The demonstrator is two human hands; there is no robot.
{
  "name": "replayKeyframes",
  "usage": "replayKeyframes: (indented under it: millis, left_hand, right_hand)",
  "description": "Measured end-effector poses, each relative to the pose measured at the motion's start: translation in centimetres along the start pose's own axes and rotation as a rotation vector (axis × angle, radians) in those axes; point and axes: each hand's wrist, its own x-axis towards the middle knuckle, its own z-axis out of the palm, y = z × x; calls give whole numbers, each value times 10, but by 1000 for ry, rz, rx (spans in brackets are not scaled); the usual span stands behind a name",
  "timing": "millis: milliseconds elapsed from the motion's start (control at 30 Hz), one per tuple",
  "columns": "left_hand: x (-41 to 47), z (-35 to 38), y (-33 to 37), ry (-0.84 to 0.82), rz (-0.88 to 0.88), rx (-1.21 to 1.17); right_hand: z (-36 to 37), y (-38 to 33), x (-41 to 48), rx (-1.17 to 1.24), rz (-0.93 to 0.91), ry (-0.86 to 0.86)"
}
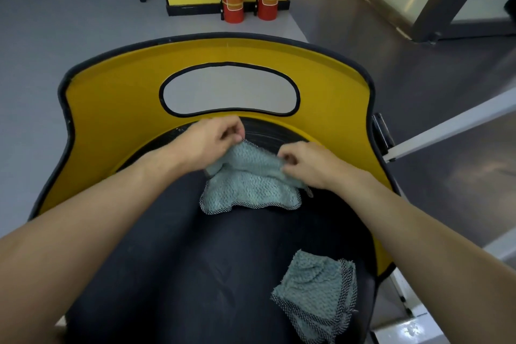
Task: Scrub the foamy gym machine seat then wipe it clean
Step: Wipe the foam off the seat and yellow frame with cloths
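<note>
Both hands, left [208, 142] and right [307, 163], pinch a nubby teal cloth [251, 187] over the smooth, seemingly foam-free black seat [195, 274].

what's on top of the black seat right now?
Two teal cloths: one pinched up by the left hand and right hand, one folded lying free nearer the camera. No foam visible; seat under them is hidden.
</note>
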Motion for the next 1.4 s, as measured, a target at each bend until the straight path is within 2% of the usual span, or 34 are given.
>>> replayKeyframes:
  millis: [167,233,300,367,400,433,500,567,600,667,800,900,967,1033,1100,1167,1300,1333,1400]
  left_hand:
    - [5,-33,2,187,-2,-50]
    - [4,-45,9,299,0,-121]
    - [1,-52,18,376,15,-197]
    - [-4,-55,22,378,18,-310]
    - [-7,-57,20,338,16,-343]
    - [-10,-57,18,250,9,-351]
    - [-18,-55,11,-51,-22,-328]
    - [-23,-44,5,-330,-54,-229]
    - [-23,-35,2,-403,-73,-167]
    - [-22,-10,-4,-394,-116,-55]
    - [-23,34,-18,-23,-155,109]
    - [-30,49,-20,115,40,383]
    - [-36,52,-14,111,171,399]
    - [-43,58,-10,0,200,386]
    - [-46,66,-9,-122,119,409]
    - [-48,73,-7,-142,52,412]
    - [-40,81,2,21,-61,183]
    - [-37,82,5,65,-139,30]
    - [-29,84,14,130,-295,-510]
  right_hand:
    - [-31,22,-4,234,-5,551]
    - [-44,21,-6,361,-70,650]
    - [-53,17,-10,455,-151,669]
    - [-58,12,-16,614,-213,609]
    - [-61,12,-19,710,-214,517]
    - [-64,12,-22,791,-187,372]
    - [-65,12,-29,794,-65,18]
    - [-55,12,-33,636,48,-270]
    - [-47,12,-32,546,86,-352]
    - [-26,14,-26,414,138,-343]
    - [1,18,-11,189,175,-50]
    - [5,15,-10,-54,102,-8]
    - [1,6,-11,-148,38,19]
    - [-2,-3,-12,-109,72,-115]
    - [1,-10,-13,-77,178,-350]
    - [8,-13,-15,-107,217,-423]
    - [14,-9,-15,-13,181,-338]
    - [14,-7,-15,45,168,-318]
    - [15,-2,-17,203,137,-224]
